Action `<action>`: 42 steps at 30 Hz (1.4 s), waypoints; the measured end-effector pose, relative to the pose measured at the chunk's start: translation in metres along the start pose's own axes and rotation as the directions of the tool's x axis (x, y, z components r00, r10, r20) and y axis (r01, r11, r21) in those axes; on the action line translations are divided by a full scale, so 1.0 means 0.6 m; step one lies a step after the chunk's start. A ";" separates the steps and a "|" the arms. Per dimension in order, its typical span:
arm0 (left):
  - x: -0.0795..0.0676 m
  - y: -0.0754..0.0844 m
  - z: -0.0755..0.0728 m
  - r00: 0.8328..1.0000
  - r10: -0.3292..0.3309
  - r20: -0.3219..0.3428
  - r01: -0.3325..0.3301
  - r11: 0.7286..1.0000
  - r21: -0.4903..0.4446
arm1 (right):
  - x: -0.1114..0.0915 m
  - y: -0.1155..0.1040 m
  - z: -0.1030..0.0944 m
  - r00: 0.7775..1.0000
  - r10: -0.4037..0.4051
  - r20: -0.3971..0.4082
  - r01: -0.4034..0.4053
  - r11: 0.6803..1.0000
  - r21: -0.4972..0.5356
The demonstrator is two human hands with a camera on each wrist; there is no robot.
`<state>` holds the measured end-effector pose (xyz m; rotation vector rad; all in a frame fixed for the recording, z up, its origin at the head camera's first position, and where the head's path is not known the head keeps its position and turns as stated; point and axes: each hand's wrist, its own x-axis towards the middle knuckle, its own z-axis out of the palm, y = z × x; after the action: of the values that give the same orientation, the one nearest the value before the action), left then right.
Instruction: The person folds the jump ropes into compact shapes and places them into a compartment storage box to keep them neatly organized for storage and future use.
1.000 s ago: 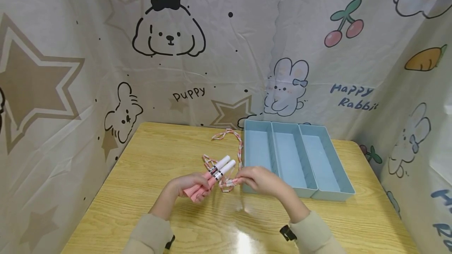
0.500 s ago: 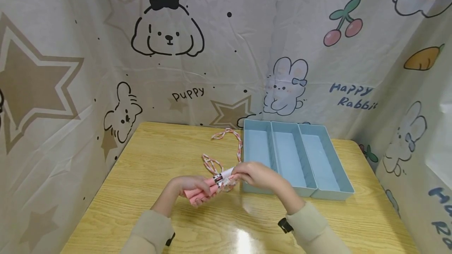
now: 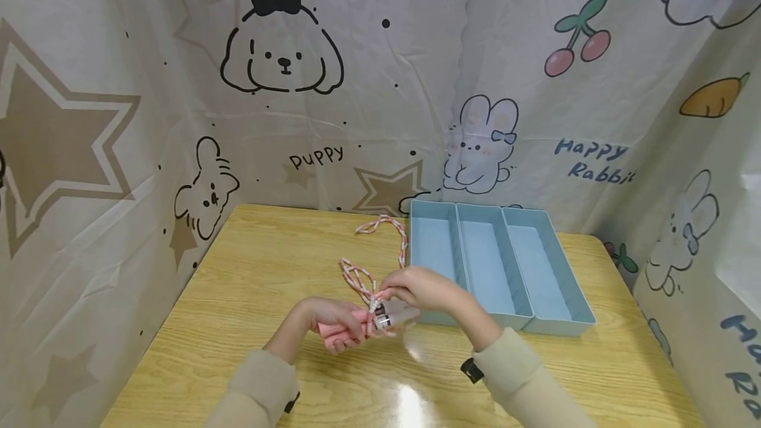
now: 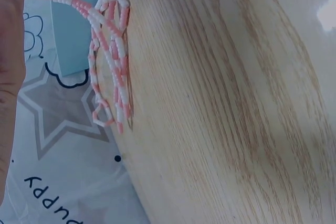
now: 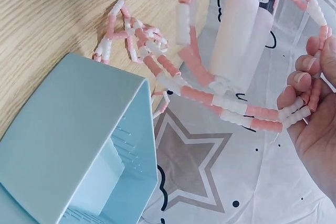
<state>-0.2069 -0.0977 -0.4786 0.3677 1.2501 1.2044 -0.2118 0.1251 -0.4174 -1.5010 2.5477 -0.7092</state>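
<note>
My left hand (image 3: pixel 334 314) grips the two pink handles of a jump rope side by side, their white ends (image 5: pixel 236 35) pointing right. My right hand (image 3: pixel 419 288) pinches the pink-and-white beaded rope (image 5: pixel 197 95) next to the handles. In the right wrist view, a loop of beads curves around the white ends, and doubled strands run into the curled fingers (image 5: pixel 302 80). The rest of the beaded rope (image 4: pixel 113 40) lies in loose loops on the table beyond my hands. My left fingers hide part of the pink grips.
A pale blue tray (image 3: pixel 487 319) with three long compartments stands right of the rope, just behind my right hand. The wooden table (image 3: pixel 267 249) runs back to a printed cloth (image 3: pixel 380 84) hanging behind it and at both sides.
My right hand has carried the beaded rope over the handles, up and slightly left. The handles have swung from pointing up-right to nearly level, still held by my left hand.
</note>
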 end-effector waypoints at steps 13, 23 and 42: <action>0.011 0.007 0.010 0.995 -0.010 0.098 0.005 0.999 0.053 | 0.013 0.001 0.008 1.000 -0.022 -0.008 0.023 0.999 0.039; 0.015 0.013 0.017 0.994 -0.014 0.108 0.004 0.996 0.093 | 0.016 0.004 0.015 0.998 -0.055 -0.032 0.057 0.995 0.082; 0.010 0.021 0.028 0.996 0.010 0.085 -0.022 0.990 0.143 | 0.017 0.012 0.024 1.000 0.006 -0.019 -0.003 0.992 0.130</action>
<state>-0.1997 -0.0815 -0.4663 0.5300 1.2656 1.1037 -0.2183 0.1142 -0.4319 -1.4538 2.4649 -0.8747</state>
